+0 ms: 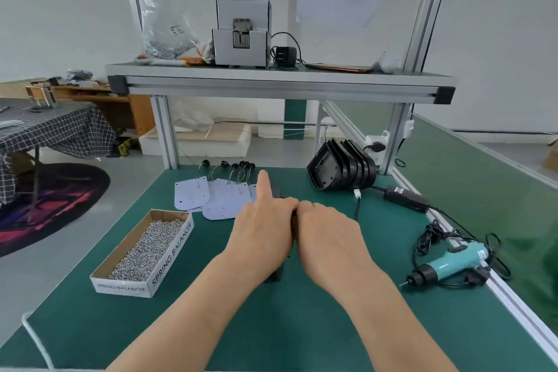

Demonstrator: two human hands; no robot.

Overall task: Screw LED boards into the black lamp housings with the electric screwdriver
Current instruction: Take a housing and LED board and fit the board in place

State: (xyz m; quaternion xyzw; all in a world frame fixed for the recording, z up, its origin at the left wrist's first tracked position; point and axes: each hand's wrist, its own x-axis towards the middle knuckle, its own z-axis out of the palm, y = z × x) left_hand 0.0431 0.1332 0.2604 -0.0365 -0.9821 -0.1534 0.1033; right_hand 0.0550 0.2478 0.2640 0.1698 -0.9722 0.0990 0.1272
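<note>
Fingers [287,204] of left hand [262,229] and right hand [329,238] clamp on black lamp housing [273,275], left index finger pointing straight.

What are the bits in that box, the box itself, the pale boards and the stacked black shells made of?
Screws: shiny grey, likely steel. Their box: brown inside, printed white outside, so cardboard. LED boards: thin, flat, matte white sheets; core unclear. Stacked black housings: smooth, slightly glossy, moulded, probably plastic.
</note>
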